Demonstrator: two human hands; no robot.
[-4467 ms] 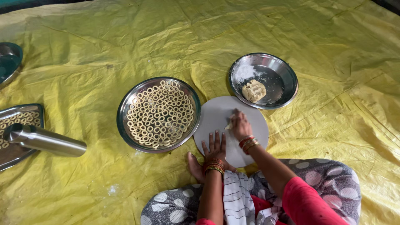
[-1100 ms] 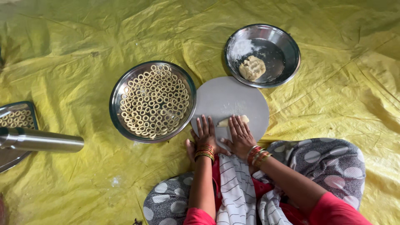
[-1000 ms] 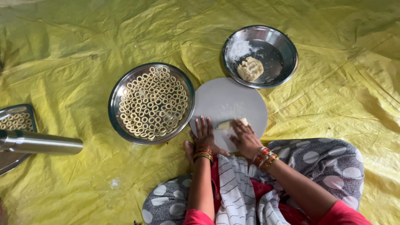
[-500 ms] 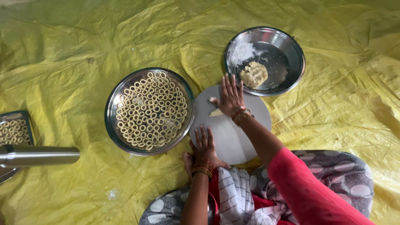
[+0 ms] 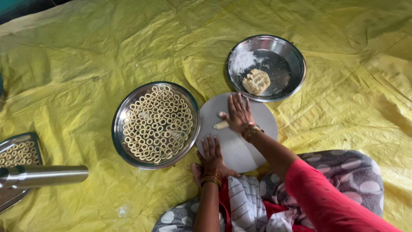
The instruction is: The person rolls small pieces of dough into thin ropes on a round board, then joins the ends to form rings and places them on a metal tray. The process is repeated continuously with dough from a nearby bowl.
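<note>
A round white board (image 5: 240, 150) lies in front of me on the yellow sheet. My right hand (image 5: 237, 112) lies flat, fingers spread, on a thin roll of dough (image 5: 220, 125) at the board's far part. My left hand (image 5: 211, 154) rests flat on the board's near left edge, holding nothing. Left of the board stands a steel plate (image 5: 155, 123) full of small dough rings. Beyond the board a steel bowl (image 5: 266, 67) holds a lump of dough (image 5: 256, 81) and some white flour.
A shiny steel cylinder (image 5: 43, 176) lies at the left edge over a tray (image 5: 18, 152) with more dough rings. The crumpled yellow plastic sheet (image 5: 86, 56) covers the whole floor. My knees in patterned cloth (image 5: 352, 180) are at the bottom.
My right hand has slid forward across the board with the dough roll under it, from the near edge to the far part. The left hand has stayed at the near edge.
</note>
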